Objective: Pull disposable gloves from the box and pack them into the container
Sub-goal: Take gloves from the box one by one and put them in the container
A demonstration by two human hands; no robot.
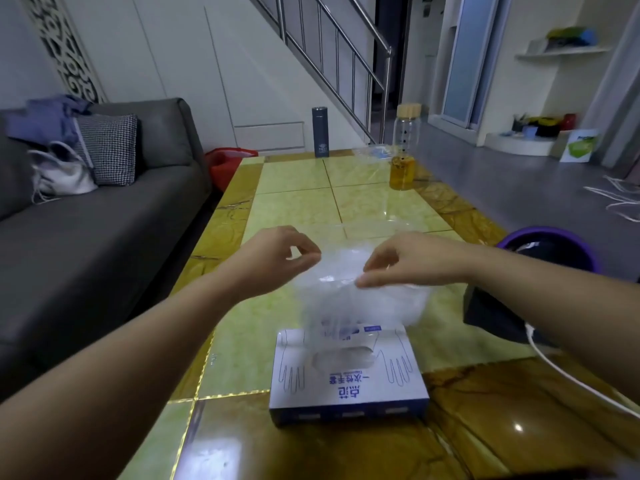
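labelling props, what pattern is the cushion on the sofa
Black-and-white houndstooth check on the cushion, seen in the head view.

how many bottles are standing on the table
2: a dark grey cylindrical flask at the far edge, and a clear glass bottle with a wooden lid and yellow liquid to its right.

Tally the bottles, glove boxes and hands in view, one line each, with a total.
Bottles: 2, dark flask and glass bottle
Glove box: 1
Hands: 2, left hand and right hand, both pinching the clear glove
Total: 5
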